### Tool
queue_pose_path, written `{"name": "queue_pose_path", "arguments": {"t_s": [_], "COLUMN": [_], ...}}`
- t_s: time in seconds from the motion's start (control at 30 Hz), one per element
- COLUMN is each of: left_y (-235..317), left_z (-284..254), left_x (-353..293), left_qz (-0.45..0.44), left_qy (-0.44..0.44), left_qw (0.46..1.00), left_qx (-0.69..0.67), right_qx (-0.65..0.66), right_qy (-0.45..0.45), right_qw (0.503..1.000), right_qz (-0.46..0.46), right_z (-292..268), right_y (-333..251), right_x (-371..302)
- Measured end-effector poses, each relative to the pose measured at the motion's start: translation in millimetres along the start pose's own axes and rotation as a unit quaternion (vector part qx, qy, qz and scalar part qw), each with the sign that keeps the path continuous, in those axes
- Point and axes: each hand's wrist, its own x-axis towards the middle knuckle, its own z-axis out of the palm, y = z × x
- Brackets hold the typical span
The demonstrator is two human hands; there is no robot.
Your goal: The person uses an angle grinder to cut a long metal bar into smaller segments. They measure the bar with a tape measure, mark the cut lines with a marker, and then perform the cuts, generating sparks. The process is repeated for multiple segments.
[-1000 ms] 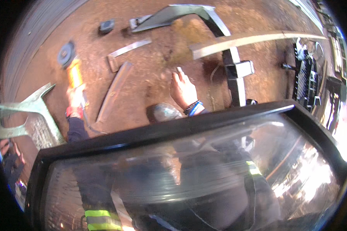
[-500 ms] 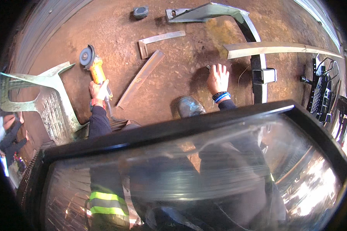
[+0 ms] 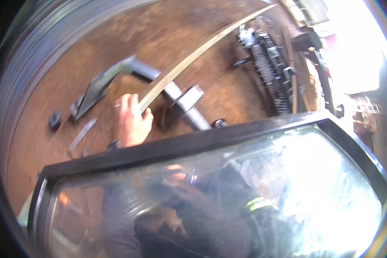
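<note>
My left hand (image 3: 133,124) is stretched out above the floor, back upward, with its fingers extended and thumb apart. It lies at the near end of a long pale wooden board (image 3: 189,60); motion blur hides whether they touch. The board slants across a bent grey metal frame (image 3: 176,92). Low in view, behind the scratched clear visor (image 3: 167,148) with a black rim, my right hand (image 3: 175,177) shows as a blurred patch beside a blue wristband. Its fingers cannot be made out. No angle grinder is clearly visible.
On the brown floor at left lie a small dark rounded object (image 3: 55,120) and a flat metal strip (image 3: 82,135). A black metal assembly with mesh (image 3: 266,64) stands at right, beside more lengths of material. Corrugated sheeting (image 3: 34,56) borders the far left. Bright light washes out the right.
The view has swung right, with blur. My left hand, which held a yellow angle grinder, is now without it beside the board's end. My right hand has dropped behind the visor.
</note>
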Motion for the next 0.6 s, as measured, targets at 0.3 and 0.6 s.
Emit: {"name": "queue_pose_path", "arguments": {"t_s": [0.3, 0.6], "left_y": [-37.0, -31.9], "left_z": [213.5, 104.7], "left_x": [76.0, 37.5], "left_qz": [-0.041, -0.042], "left_qy": [-0.008, -0.127], "left_qw": [0.968, 0.978], "left_qx": [0.248, 0.157], "right_qx": [0.077, 0.039], "right_qy": [-0.106, -0.077], "right_qw": [0.991, 0.996], "right_qz": [0.006, -0.03], "right_z": [-34.3, -52.4], "right_y": [-14.2, -20.3], "right_x": [1.1, 8.0]}}
